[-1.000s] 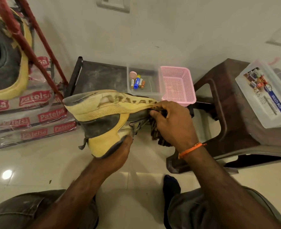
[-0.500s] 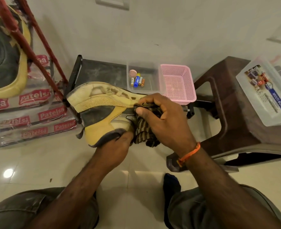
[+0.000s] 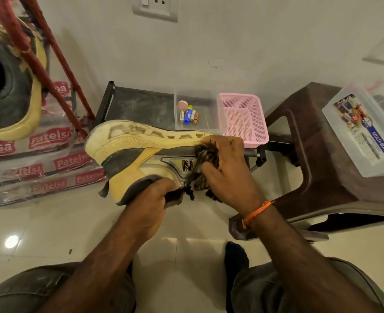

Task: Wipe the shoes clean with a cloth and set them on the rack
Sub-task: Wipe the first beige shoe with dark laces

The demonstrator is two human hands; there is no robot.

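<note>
A yellow and grey sneaker point(image 3: 128, 159) with an "N" on its side is held on edge, sole facing away, above the tiled floor. My left hand point(image 3: 151, 199) grips it from below, fingers tucked into the collar. My right hand point(image 3: 228, 175) clutches a dark striped cloth point(image 3: 205, 159) and presses it against the shoe's side just right of the "N". A second yellow and grey shoe point(image 3: 8, 86) sits on the red metal rack point(image 3: 32, 55) at the upper left.
Behind the shoe stands a low dark stand point(image 3: 139, 105) with a clear box of batteries point(image 3: 195, 109) and a pink basket point(image 3: 244, 118). A brown plastic stool point(image 3: 322, 168) at right carries a clear lidded box point(image 3: 362, 132). Wrapped red-labelled packs point(image 3: 40, 168) lie under the rack.
My right hand with the cloth slid left to mid-shoe, then back right towards the toe, uncovering the "N". The shoe has turned slightly, showing more of its side.
</note>
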